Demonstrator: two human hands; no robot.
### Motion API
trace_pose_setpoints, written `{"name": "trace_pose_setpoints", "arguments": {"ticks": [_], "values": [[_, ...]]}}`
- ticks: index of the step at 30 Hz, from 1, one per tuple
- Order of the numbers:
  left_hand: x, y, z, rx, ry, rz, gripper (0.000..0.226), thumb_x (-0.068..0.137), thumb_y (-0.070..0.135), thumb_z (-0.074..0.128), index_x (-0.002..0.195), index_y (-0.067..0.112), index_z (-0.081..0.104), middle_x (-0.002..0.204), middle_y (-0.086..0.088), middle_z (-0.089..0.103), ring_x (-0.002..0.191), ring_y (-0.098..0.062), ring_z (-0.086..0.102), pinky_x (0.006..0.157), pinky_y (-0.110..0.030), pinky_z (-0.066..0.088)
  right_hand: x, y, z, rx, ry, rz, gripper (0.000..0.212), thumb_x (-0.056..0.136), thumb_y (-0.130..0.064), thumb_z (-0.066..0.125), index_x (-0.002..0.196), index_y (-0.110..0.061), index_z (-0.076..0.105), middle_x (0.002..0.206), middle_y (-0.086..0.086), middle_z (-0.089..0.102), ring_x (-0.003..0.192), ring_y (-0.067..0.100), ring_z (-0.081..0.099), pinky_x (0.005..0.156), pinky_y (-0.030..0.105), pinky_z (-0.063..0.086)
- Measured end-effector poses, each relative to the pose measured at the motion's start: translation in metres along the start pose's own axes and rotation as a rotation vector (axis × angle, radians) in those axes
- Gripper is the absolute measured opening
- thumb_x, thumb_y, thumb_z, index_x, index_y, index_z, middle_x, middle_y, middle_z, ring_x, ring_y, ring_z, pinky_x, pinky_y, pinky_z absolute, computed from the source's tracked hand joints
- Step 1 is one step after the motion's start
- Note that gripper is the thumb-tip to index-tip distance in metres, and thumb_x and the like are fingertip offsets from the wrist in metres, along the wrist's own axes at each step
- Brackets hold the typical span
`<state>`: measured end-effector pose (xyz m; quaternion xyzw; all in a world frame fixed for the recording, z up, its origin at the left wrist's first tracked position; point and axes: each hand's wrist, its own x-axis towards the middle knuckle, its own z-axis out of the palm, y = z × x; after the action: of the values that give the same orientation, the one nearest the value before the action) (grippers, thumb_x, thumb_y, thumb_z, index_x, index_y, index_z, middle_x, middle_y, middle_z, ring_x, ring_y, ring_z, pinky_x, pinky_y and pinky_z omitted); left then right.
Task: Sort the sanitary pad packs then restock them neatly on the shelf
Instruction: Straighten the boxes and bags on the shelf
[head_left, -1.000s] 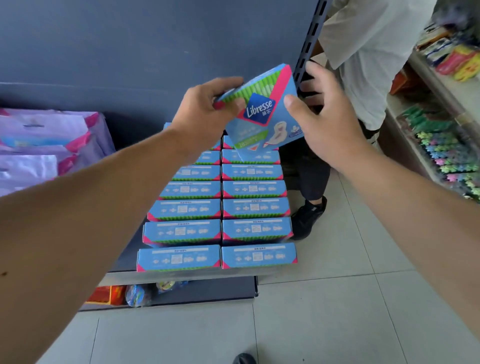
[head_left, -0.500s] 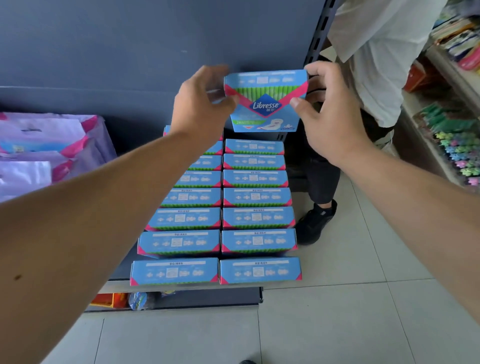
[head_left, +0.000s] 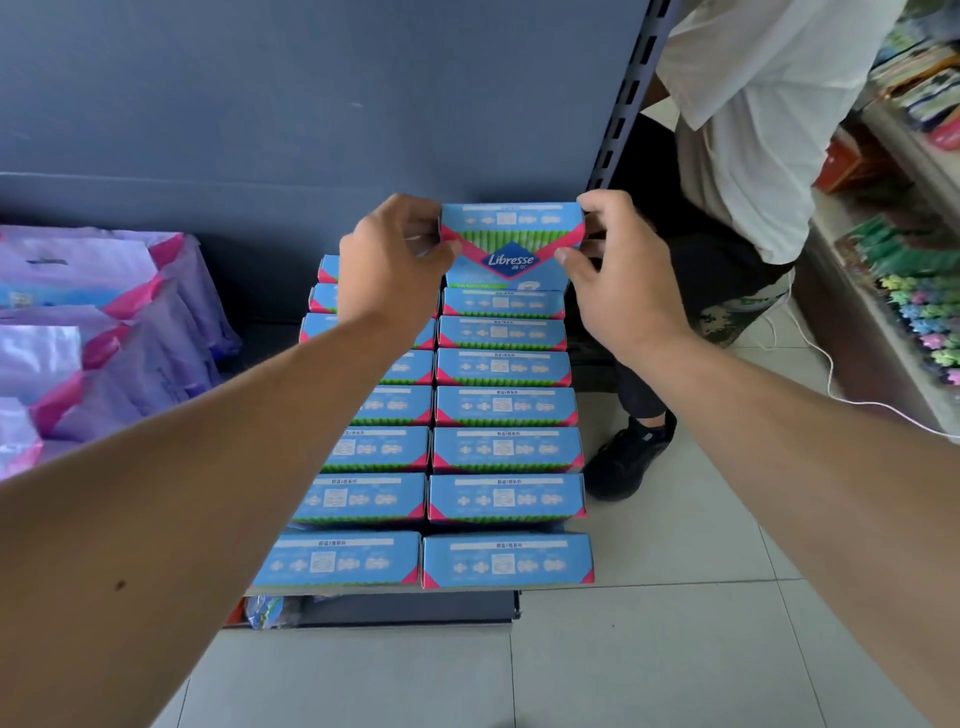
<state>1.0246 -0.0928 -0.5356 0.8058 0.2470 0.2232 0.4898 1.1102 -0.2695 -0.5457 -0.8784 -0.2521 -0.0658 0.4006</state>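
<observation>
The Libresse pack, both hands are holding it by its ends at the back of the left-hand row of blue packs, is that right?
Not quite. The head view shows the Libresse pack at the back of the right-hand row, not the left. The left hand and right hand do grip its ends.

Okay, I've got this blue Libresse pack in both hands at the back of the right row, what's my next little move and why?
Probably lower the pack behind the right row: left hand and right hand hold it upright above the rearmost pack.
</observation>
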Motion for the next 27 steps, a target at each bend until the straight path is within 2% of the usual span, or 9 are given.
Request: {"name": "trace_pose_setpoints", "arguments": {"ticks": [6,8,10,12,14,16,19,24,27], "values": [[0.001,-0.007,0.002,0.213,-0.039,0.068,0.022,0.089,0.012,0.063,0.110,0.011,0.069,0.097,0.001,0.072,0.094,-0.013,0.067,0.086,-0.020,0.050,0.002,0.004,0.009,-0.051,-0.054,0.072,0.033,0.094,-0.024,0.063,0.124,-0.016,0.050,0.116,-0.002,0.064,0.098,0.011,0.061,0.075,0.029,0.053],[0.000,-0.008,0.001,0.272,-0.055,0.100,0.021,0.092,0.012,0.056,0.108,0.009,0.070,0.098,-0.005,0.073,0.092,-0.021,0.066,0.082,-0.026,0.048,0.002,0.005,0.012,-0.066,-0.057,0.099,0.033,0.095,-0.025,0.062,0.124,-0.015,0.050,0.116,-0.001,0.064,0.098,0.011,0.061,0.073,0.029,0.053],[-0.001,-0.011,0.002,0.338,-0.083,0.113,0.024,0.092,0.010,0.046,0.102,0.006,0.068,0.092,-0.015,0.070,0.072,-0.034,0.055,0.068,-0.037,0.050,0.000,0.007,0.015,-0.082,-0.076,0.127,0.033,0.096,-0.026,0.060,0.125,-0.015,0.050,0.116,0.000,0.065,0.098,0.012,0.062,0.073,0.031,0.055],[-0.002,-0.013,0.003,0.381,-0.138,0.089,0.033,0.090,0.007,0.040,0.108,0.010,0.068,0.095,-0.018,0.067,0.065,-0.031,0.047,0.060,-0.036,0.048,-0.002,0.008,0.018,-0.097,-0.092,0.155,0.032,0.098,-0.026,0.056,0.128,-0.015,0.051,0.116,0.001,0.066,0.096,0.012,0.063,0.070,0.031,0.055],[-0.003,-0.019,0.004,0.440,-0.180,0.093,0.043,0.092,0.007,0.039,0.128,0.015,0.062,0.124,-0.008,0.062,0.103,-0.029,0.056,0.084,-0.033,0.048,-0.004,0.007,0.019,-0.109,-0.112,0.174,0.032,0.100,-0.024,0.050,0.131,-0.015,0.051,0.115,0.002,0.067,0.094,0.011,0.061,0.066,0.026,0.050],[-0.002,-0.026,0.004,0.529,-0.222,0.126,0.047,0.095,0.009,0.039,0.139,0.016,0.053,0.145,-0.002,0.048,0.132,-0.024,0.038,0.104,-0.032,0.037,-0.006,0.007,0.020,-0.121,-0.159,0.176,0.031,0.100,-0.024,0.046,0.130,-0.014,0.052,0.114,0.002,0.067,0.093,0.012,0.061,0.066,0.026,0.049],[-0.001,-0.031,0.003,0.651,-0.306,0.121,0.049,0.097,0.016,0.038,0.146,0.020,0.043,0.153,0.000,0.036,0.140,-0.023,0.025,0.114,-0.039,0.028,-0.011,0.007,0.019,-0.115,-0.238,0.198,0.032,0.102,-0.026,0.041,0.129,-0.012,0.050,0.112,0.002,0.065,0.094,0.013,0.061,0.069,0.030,0.054],[-0.003,-0.034,0.000,0.703,-0.360,0.146,0.052,0.099,0.024,0.036,0.151,0.026,0.033,0.157,-0.001,0.028,0.145,-0.021,0.018,0.118,-0.038,0.019,-0.012,0.005,0.018,-0.124,-0.391,0.308,0.053,0.104,-0.032,0.033,0.153,-0.015,0.025,0.118,0.003,0.055,0.095,0.015,0.057,0.067,0.031,0.049],[-0.004,-0.035,-0.010,0.634,-0.252,0.185,0.054,0.097,0.023,0.037,0.151,0.020,0.031,0.154,-0.001,0.035,0.143,-0.022,0.025,0.117,-0.037,0.021,-0.014,-0.002,0.019,-0.231,-0.320,0.135,0.054,0.103,-0.031,0.035,0.153,-0.013,0.026,0.146,0.005,0.045,0.128,0.021,0.046,0.097,0.034,0.043]]}}
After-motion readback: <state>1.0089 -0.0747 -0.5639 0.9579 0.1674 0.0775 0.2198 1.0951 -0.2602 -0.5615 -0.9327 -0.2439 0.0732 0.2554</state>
